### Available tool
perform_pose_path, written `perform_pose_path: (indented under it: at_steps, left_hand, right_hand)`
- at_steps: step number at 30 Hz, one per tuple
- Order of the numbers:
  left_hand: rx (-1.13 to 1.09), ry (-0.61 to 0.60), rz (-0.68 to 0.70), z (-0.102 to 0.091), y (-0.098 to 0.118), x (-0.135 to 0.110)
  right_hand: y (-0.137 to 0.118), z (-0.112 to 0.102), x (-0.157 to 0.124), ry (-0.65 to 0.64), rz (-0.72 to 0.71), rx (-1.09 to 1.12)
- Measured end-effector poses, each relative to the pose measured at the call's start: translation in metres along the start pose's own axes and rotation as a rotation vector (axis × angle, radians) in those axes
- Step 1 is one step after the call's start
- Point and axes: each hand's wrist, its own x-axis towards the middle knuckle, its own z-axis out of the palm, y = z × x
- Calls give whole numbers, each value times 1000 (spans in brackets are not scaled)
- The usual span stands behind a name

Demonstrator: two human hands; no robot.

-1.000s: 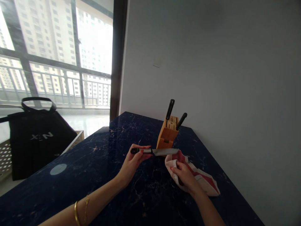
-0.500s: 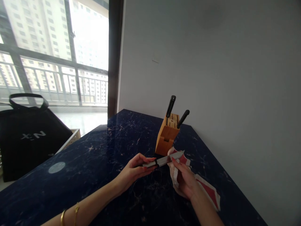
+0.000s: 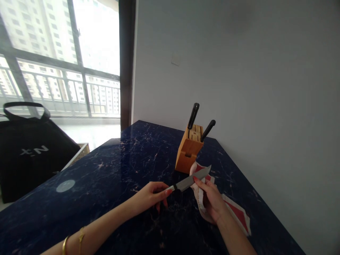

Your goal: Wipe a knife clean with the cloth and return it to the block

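Observation:
A kitchen knife (image 3: 187, 182) points up and to the right over the table. My left hand (image 3: 156, 193) is closed on its handle, thumb on top. My right hand (image 3: 212, 202) grips a red and white cloth (image 3: 198, 198), which lies behind the blade with its loose end trailing to the right. The right thumb rests on the flat of the blade near its middle. Just beyond the hands stands a wooden knife block (image 3: 188, 153), with two black-handled knives standing in its slots; the nearer handle (image 3: 208, 130) leans right.
The dark blue marble-patterned table (image 3: 138, 152) reaches to a grey wall (image 3: 239, 78). A pale round patch (image 3: 65, 186) shows on its left side. A black bag (image 3: 32, 152) stands beyond the left edge, before a large window.
My left fingers have shifted their hold on the handle, with the lower fingers now hanging looser beneath. The knife has tilted slightly, its tip a little higher. The view has shifted slightly.

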Motion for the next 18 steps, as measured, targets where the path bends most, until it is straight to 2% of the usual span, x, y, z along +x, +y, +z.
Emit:
perform_pose_path:
  at_steps: [3, 8, 14, 18]
  left_hand:
    - [151, 52, 11, 4, 2, -4]
    - [382, 143, 164, 10, 3, -9]
    - [391, 236, 170, 13, 3, -11]
    - [331, 242, 169, 13, 8, -13]
  right_hand:
    - [-2, 3, -4, -7, 3, -31]
    - [-4, 8, -9, -31, 4, -48]
    - [-4, 9, -8, -11, -17, 48]
    - [-5, 13, -10, 19, -29, 46]
